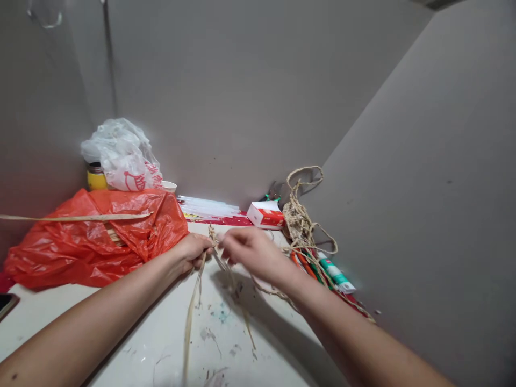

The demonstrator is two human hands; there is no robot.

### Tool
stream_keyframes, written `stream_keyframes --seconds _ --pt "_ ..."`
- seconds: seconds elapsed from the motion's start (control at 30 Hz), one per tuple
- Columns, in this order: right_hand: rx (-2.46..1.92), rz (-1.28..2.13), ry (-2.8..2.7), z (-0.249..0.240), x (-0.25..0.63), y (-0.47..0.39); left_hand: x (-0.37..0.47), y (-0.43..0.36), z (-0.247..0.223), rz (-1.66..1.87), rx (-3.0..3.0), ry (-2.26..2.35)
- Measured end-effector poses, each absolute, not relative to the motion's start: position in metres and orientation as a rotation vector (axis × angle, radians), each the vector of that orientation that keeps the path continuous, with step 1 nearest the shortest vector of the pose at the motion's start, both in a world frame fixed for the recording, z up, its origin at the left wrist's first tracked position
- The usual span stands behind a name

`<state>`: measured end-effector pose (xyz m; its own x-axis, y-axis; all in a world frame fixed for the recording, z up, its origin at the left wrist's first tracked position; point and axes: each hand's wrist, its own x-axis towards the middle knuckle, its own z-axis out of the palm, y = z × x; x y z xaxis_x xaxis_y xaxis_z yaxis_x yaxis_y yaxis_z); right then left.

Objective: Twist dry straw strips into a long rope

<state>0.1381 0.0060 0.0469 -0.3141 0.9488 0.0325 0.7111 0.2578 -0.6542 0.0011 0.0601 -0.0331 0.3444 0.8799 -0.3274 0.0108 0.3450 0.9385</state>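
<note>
An orange plastic bag [97, 242] lay at the left of the stained worktop [169, 344], with tangled twine [300, 220] at centre right. At frame centre, the left hand [194, 251] and right hand [248, 250] had their fingers closed, pinching pale straw strips [212, 236] that trailed down over the worktop.

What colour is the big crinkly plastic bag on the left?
The plastic bag is orange-red, seen in the head view.

Plain grey walls [242, 97] meet in a corner behind a stained, paint-flecked white tabletop [226, 344]. A slanting grey panel [423, 188] closes the right side. Dim, even indoor light.
</note>
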Motion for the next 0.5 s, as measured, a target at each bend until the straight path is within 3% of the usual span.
stream_keyframes --seconds 0.07,0.13,0.33,0.5 --pt "-1.513 0.835 -1.747 0.041 0.151 0.027 -0.002 0.06 -0.03 0.715 1.026 1.04" --pt "-1.571 1.119 -1.533 0.027 0.157 0.044 -0.004 0.06 -0.028 0.707 1.0 1.022" --pt "-1.338 1.829 -1.268 -0.015 0.148 0.052 -0.006 0.061 -0.033 0.715 1.026 0.991" --pt "-1.271 1.963 -1.187 -0.02 0.15 0.053 -0.006 0.061 -0.035 0.72 1.076 1.021"
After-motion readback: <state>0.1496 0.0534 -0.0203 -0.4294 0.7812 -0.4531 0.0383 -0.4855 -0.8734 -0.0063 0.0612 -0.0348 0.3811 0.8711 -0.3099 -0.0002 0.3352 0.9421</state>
